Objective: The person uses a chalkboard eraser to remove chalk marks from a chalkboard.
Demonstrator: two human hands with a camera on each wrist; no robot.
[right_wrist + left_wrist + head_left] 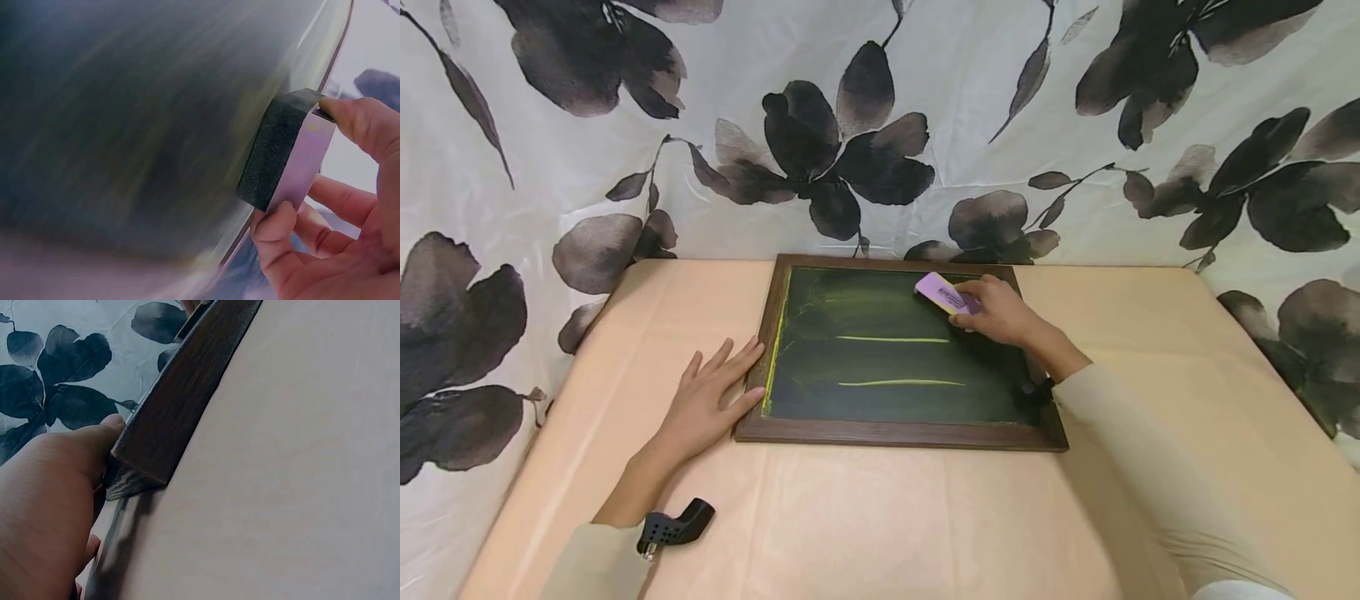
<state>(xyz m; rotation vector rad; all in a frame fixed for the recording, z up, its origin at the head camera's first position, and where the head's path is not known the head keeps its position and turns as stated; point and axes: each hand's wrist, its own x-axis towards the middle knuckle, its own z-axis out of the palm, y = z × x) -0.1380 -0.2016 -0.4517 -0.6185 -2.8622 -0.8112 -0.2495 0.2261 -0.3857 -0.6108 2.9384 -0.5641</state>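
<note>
Head view: chalkboard [895, 350] in a dark wooden frame lies flat on the tan table [865, 517], near the back edge, floral curtain [880, 125] behind. Right hand [1000, 315] grips a purple eraser [946, 293] by its sides and has it pressed on the board's upper right area, just inside the top frame rail. Two yellow chalk lines [895, 339] run across the board below the eraser, one above the other; pale smeared streaks sit higher up, left of the eraser. Left hand [711, 400] lies flat on the table, fingers straight and spread, fingertips touching the frame's left rail near the lower left corner. It holds nothing.

Left wrist view: left hand [50, 506] right against the frame corner [162, 437], a fingertip butted to the wood. Table surface fills the right side. Curtain visible beyond.

Right wrist view: blurred. Right hand [337, 237] pinches the eraser [287, 153], thumb on one side, fingers on the other. Dark felt face is in contact with the board surface [125, 125]; purple back faces the palm. Eraser sits close to the board's edge.
</note>
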